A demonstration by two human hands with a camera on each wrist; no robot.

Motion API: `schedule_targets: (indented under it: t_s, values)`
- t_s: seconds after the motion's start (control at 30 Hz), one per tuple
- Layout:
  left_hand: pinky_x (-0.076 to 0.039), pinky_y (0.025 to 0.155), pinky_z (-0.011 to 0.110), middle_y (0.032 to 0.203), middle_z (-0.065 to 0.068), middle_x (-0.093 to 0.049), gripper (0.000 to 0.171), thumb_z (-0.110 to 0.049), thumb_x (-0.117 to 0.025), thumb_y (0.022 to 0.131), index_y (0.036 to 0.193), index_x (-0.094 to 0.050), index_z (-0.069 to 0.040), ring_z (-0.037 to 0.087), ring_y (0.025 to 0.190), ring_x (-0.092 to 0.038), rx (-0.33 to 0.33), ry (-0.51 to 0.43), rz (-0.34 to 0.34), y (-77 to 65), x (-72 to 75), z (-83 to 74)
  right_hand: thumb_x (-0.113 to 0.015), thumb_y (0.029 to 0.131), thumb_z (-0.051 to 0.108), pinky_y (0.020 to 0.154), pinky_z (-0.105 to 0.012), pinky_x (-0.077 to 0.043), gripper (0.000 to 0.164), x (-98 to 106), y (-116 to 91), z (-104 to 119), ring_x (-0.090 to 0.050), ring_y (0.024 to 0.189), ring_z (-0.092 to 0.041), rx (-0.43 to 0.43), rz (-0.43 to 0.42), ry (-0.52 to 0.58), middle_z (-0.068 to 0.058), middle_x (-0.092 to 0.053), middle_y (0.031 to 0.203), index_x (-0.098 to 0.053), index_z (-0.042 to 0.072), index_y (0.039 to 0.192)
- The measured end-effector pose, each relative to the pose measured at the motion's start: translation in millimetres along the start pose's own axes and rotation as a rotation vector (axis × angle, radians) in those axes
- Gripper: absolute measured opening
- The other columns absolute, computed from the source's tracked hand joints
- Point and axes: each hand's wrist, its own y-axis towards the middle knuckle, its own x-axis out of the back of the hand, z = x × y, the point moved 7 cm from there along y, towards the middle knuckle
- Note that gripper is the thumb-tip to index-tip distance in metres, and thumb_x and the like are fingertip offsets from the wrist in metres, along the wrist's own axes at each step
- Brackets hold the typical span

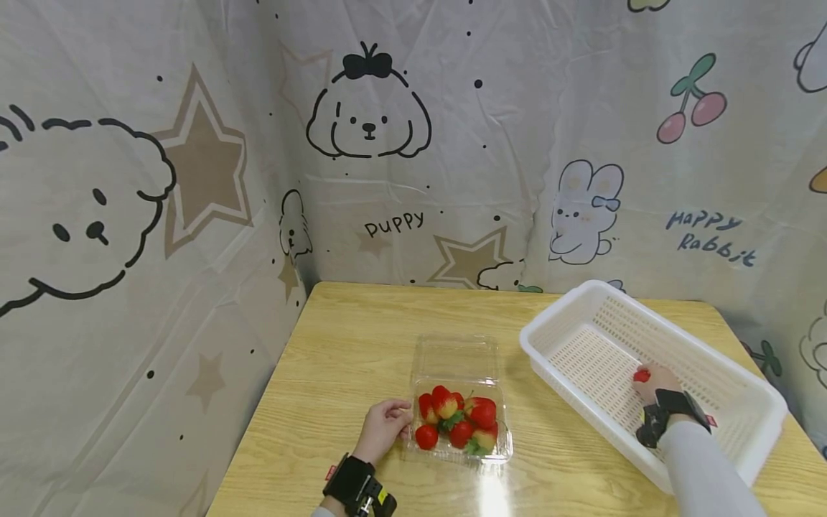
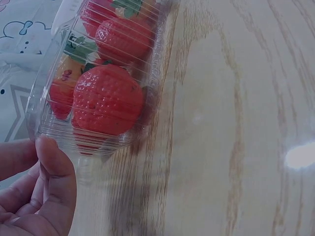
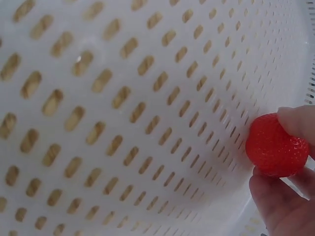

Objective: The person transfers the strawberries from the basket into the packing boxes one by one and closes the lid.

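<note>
A clear plastic clamshell box [image 1: 456, 357] stands on the table with its lid folded back. Several red strawberries [image 1: 481, 411], some with pale tops and green leaves, lie inside it. At the box's left edge, the thumb and index finger of my left hand [image 1: 381, 431] pinch the rim; the left wrist view shows the fingertips right at the plastic corner. My right hand [image 1: 660, 383] reaches into a white perforated basket [image 1: 581, 353]. Between its thumb and fingers it holds a single red strawberry [image 3: 276, 146], low inside the basket and close to the slotted bottom.
The basket sits at an angle on the right side of the wooden table [image 1: 362, 323]. A printed curtain [image 1: 413, 179] with cartoon animals hangs behind the table and along its left side.
</note>
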Motion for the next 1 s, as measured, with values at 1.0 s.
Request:
schedule_targets:
  t_s: [1.0]
  values:
    - [-0.052,0.061,0.053,0.077,0.031,-0.056,0.023,0.005,-0.055,0.086,0.102,-0.053,0.022,0.016,0.058,-0.058,-0.009,0.009,0.008,-11.2,-2.1,-27.7,-0.062,0.083,0.000,0.083,-0.055,-0.046,0.036,86.6,-15.1,171.9,-0.049,0.099,-0.040,0.526,-0.274,0.215,-0.026,-0.049,0.115,-0.053,-0.007,0.117]
